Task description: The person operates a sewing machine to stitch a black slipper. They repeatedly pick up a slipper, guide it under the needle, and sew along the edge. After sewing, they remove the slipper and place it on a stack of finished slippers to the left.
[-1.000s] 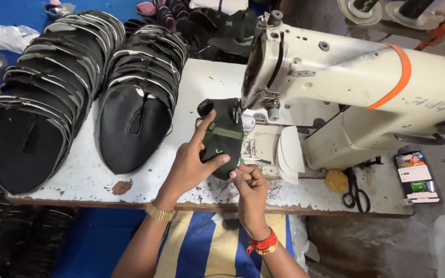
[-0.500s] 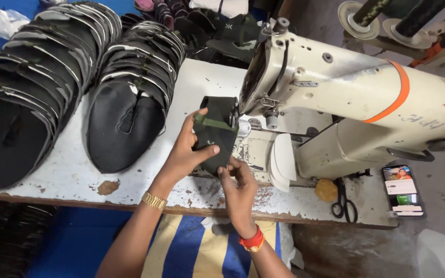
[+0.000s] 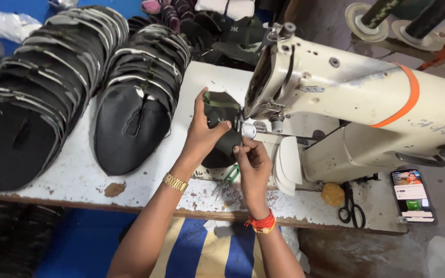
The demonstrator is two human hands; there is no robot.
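1. A dark shoe-upper piece [image 3: 217, 110] with an olive band is held at the needle end of the cream sewing machine [image 3: 356, 98], above the white worktable [image 3: 78, 172].
2. The piece is gripped by the left hand [image 3: 202, 136], with the thumb pressed on its front face and the fingers wrapped behind it.
3. The lower edge of the piece is pinched by the right hand [image 3: 253, 164], whose fingers are closed just below the machine's needle area.
4. A gold wristband [image 3: 175, 182] is worn on the left wrist and a red thread band [image 3: 261, 224] on the right.
5. Small green-handled thread snips [image 3: 226, 180] are seen lying on the table between the 2 forearms.
6. 2 stacks of black uppers are laid on the table to the left: a nearer stack [image 3: 140, 98] and a farther stack [image 3: 42, 87]. No container is used for them.
7. Black scissors [image 3: 350, 206], a yellowish lump [image 3: 332, 194] and a phone [image 3: 412, 194] with a lit screen are placed at the right end of the table.
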